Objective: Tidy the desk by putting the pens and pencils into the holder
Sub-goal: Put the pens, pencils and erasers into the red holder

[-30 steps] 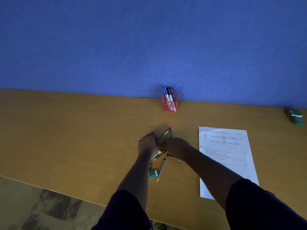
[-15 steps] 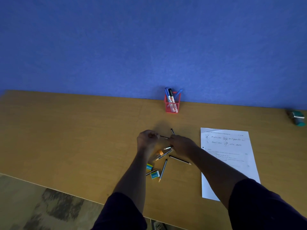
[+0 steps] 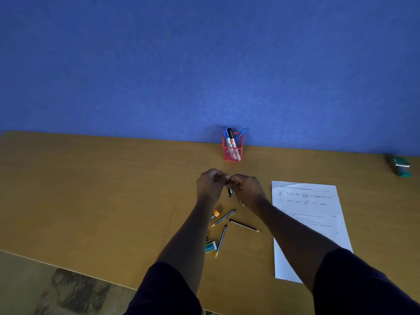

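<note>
Both hands (image 3: 229, 185) pinch slim pencils (image 3: 230, 192) (dark-barrelled) near the red mesh holder (image 3: 233, 151).

A red mesh holder (image 3: 233, 149) with blue and black pens stands on the tan wooden desk (image 3: 91, 189) before a blue wall (image 3: 204, 64). Nearer lie dark striped pencils (image 3: 221, 240), an orange sharpener (image 3: 215, 213), a teal eraser (image 3: 210, 247) and, right, white paper (image 3: 313, 235).
</note>
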The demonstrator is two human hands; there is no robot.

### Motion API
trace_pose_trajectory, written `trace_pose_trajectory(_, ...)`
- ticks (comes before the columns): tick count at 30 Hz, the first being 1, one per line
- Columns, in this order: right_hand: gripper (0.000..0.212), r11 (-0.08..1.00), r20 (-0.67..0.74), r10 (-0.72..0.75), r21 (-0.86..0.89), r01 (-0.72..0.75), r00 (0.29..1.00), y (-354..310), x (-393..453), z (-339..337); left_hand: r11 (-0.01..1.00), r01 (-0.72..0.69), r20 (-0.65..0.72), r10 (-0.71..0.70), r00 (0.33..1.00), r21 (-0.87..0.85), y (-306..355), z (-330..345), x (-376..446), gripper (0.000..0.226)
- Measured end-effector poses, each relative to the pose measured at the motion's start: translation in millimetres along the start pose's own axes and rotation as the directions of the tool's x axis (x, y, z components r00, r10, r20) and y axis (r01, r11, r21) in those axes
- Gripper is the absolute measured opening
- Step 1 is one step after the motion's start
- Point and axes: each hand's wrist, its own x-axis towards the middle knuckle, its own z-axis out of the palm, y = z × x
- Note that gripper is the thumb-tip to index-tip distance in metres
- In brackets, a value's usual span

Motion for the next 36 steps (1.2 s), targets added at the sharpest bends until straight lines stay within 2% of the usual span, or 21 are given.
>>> trace_pose_trajectory(4, 0.011, 0.999, -0.045, -0.030, 0.018, 0.030, 0.999, -1, 4, -7, 0.993, -0.079, 0.013, 0.078, 0.997, 0.083, 9, 3, 10, 0.010)
trace_pose_trajectory(9, 0.014, 0.999, -0.051, 0.026, -0.022, -0.028, 0.998, -1, 16, -13, 0.970, -0.174, 0.032, 0.171, 0.985, 0.170, 30, 6, 29, 0.009)
trace_pose_trajectory(12, 0.020, 0.984, -0.059, 0.112, -0.131, -0.119, 0.992, 2, 18, -13, 0.979, -0.145, -0.044, 0.153, 0.987, 0.145, 45, 6, 48, 0.011)
trace_pose_trajectory(16, 0.022, 0.882, 0.053, 0.312, -0.387, -0.268, 0.949, 14, 14, -8, 0.995, -0.073, -0.170, 0.085, 0.982, 0.074, 66, 5, 80, 0.004)
trace_pose_trajectory(19, 0.035, 0.831, 0.128, 0.370, -0.488, -0.266, 0.920, 21, 10, -1, 0.995, -0.074, -0.233, 0.087, 0.969, 0.063, 76, 5, 100, 0.004)
trace_pose_trajectory(24, 0.022, 0.792, 0.172, 0.303, -0.592, -0.147, 0.937, 23, 15, 9, 0.993, -0.089, -0.265, 0.106, 0.959, 0.077, 82, 10, 122, 0.005)
trace_pose_trajectory(29, 0.025, 0.806, 0.178, 0.204, -0.588, -0.062, 0.963, 24, 28, -2, 0.991, -0.055, -0.252, 0.086, 0.964, 0.126, 77, 19, 133, 0.007)
trace_pose_trajectory(31, 0.024, 0.848, 0.125, 0.110, -0.530, -0.027, 0.986, 24, 36, -16, 0.985, -0.037, -0.241, 0.078, 0.968, 0.169, 73, 21, 137, 0.009)
trace_pose_trajectory(33, 0.018, 0.921, 0.020, -0.020, -0.389, 0.026, 1.000, 22, 47, -32, 0.979, -0.021, -0.232, 0.069, 0.970, 0.203, 70, 22, 140, 0.010)
trace_pose_trajectory(36, 0.009, 0.975, -0.188, -0.143, -0.197, 0.105, 0.972, 15, 67, -53, 0.972, 0.009, -0.219, 0.044, 0.975, 0.236, 68, 21, 145, 0.011)
